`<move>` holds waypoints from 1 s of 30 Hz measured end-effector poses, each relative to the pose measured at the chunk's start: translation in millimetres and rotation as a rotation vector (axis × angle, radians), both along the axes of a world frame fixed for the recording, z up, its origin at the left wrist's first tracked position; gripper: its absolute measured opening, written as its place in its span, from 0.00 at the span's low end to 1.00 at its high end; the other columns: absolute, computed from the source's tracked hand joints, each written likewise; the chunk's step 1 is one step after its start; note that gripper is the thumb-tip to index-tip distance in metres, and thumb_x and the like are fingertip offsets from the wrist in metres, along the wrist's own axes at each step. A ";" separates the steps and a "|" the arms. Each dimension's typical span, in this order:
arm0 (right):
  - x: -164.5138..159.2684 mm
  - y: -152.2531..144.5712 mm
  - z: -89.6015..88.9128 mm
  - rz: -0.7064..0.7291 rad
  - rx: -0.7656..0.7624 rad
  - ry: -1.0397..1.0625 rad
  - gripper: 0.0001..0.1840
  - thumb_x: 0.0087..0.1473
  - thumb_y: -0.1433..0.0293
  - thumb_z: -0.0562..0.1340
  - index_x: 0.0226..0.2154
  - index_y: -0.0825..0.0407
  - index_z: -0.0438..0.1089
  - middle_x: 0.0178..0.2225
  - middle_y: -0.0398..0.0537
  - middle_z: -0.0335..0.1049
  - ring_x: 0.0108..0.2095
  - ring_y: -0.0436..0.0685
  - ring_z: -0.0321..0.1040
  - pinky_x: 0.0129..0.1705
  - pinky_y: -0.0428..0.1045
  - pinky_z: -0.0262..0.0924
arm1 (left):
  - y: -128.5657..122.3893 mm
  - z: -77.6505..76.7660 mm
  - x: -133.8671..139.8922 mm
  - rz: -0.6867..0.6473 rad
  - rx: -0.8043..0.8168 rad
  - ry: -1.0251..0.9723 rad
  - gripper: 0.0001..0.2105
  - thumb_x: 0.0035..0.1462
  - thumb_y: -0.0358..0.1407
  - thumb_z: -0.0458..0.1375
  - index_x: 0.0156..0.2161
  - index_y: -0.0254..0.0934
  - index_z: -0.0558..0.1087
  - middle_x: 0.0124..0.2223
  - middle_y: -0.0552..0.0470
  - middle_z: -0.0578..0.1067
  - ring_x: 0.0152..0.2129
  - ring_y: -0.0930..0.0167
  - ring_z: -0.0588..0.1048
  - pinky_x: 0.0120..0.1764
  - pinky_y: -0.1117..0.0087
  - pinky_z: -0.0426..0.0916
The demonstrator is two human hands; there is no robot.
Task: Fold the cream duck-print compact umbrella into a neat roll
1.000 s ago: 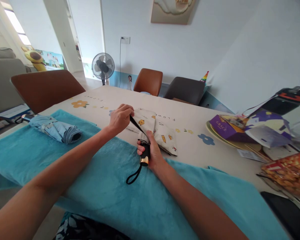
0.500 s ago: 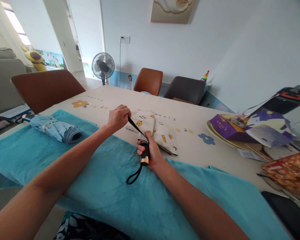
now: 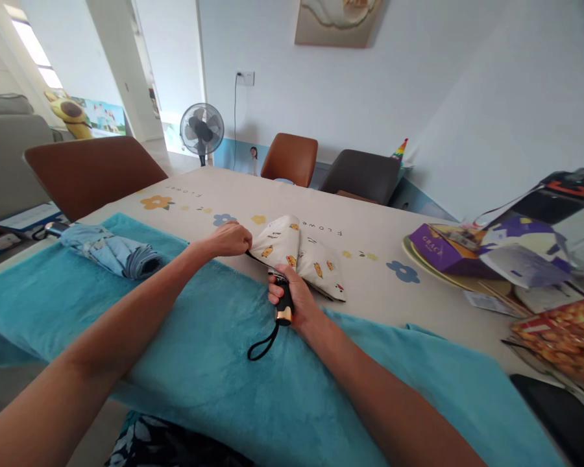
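Observation:
A folding umbrella [image 3: 316, 263] with cream fabric and small orange-yellow prints lies mid-table, its panels loose and fanned outward. My right hand [image 3: 294, 295] is wrapped round its black handle, which ends in a gold-coloured band and a black wrist loop [image 3: 263, 347]. Left of it, my left hand [image 3: 231, 239] is closed in a pinch on the edge of one cream panel and holds it out to the left. A dark underside shows along that panel's edge. To the left, a rolled light-blue umbrella [image 3: 109, 250] rests on the turquoise towel [image 3: 199, 337].
The table [image 3: 370, 224] has a cream cloth with flower prints. At right are a purple box [image 3: 442, 250] on plates, a red snack bag [image 3: 564, 331] and a dark flat object [image 3: 555, 415]. Chairs [image 3: 289, 159] and a fan [image 3: 202, 130] stand beyond.
My left hand has moved down and slightly left, drawing the panel out flat to the left. The panel's printed side now faces up. My right hand stays on the handle.

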State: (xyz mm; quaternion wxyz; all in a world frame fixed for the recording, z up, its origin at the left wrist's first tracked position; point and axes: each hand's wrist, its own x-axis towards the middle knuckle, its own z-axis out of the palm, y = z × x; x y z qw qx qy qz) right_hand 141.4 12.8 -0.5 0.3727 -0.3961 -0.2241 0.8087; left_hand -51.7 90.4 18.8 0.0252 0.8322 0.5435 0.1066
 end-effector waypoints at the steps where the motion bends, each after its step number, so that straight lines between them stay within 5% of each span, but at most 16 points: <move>1: 0.0 -0.1 0.0 -0.004 0.001 0.002 0.15 0.55 0.64 0.57 0.22 0.54 0.61 0.12 0.37 0.52 0.12 0.44 0.51 0.13 0.40 0.50 | -0.9 1.0 0.0 0.006 -0.014 0.000 0.13 0.44 0.30 0.48 0.25 0.40 0.77 0.26 0.50 0.77 0.34 0.65 0.73 0.40 0.67 0.65; 8: -1.5 -1.4 0.7 -0.003 0.027 -0.061 0.13 0.54 0.65 0.57 0.22 0.54 0.61 0.11 0.37 0.53 0.11 0.45 0.52 0.13 0.41 0.50 | -6.8 7.2 16.1 0.084 0.151 -0.271 0.12 0.51 0.32 0.50 0.35 0.39 0.76 0.40 0.50 0.78 0.39 0.66 0.74 0.47 0.64 0.66; 12: -4.7 -1.8 0.2 0.005 0.038 -0.110 0.14 0.54 0.64 0.57 0.21 0.54 0.61 0.10 0.38 0.54 0.11 0.47 0.53 0.12 0.42 0.50 | -19.0 5.2 43.5 -0.115 0.214 -0.533 0.13 0.56 0.35 0.51 0.44 0.38 0.73 0.49 0.48 0.75 0.49 0.69 0.71 0.53 0.65 0.63; 15: -7.2 -2.2 -2.0 -0.015 0.078 -0.121 0.14 0.54 0.64 0.58 0.20 0.53 0.61 0.10 0.39 0.54 0.11 0.47 0.53 0.11 0.42 0.49 | -29.7 2.6 63.9 -0.278 0.209 -0.502 0.15 0.57 0.37 0.52 0.48 0.37 0.71 0.55 0.46 0.71 0.56 0.68 0.65 0.58 0.60 0.57; 20: -8.4 -3.8 -3.0 -0.034 0.119 -0.123 0.13 0.51 0.64 0.61 0.20 0.52 0.60 0.10 0.38 0.55 0.10 0.47 0.52 0.10 0.42 0.47 | -28.1 -5.3 76.3 -0.287 0.067 -0.367 0.16 0.62 0.39 0.47 0.49 0.39 0.72 0.59 0.47 0.67 0.60 0.67 0.59 0.61 0.58 0.51; 24: -7.9 -5.7 0.9 -0.008 0.108 -0.150 0.12 0.52 0.66 0.58 0.20 0.53 0.61 0.11 0.38 0.55 0.10 0.46 0.53 0.11 0.42 0.48 | -13.5 -16.8 73.7 -0.214 -0.001 -0.465 0.19 0.61 0.39 0.48 0.54 0.38 0.68 0.65 0.46 0.57 0.64 0.67 0.51 0.62 0.60 0.49; 30: -9.0 -6.9 0.5 0.009 0.122 -0.224 0.13 0.52 0.66 0.57 0.20 0.53 0.61 0.09 0.39 0.55 0.09 0.47 0.53 0.11 0.42 0.49 | -8.5 -22.0 82.9 0.084 -0.141 -0.729 0.34 0.57 0.40 0.53 0.65 0.31 0.49 0.68 0.40 0.43 0.65 0.66 0.41 0.64 0.62 0.38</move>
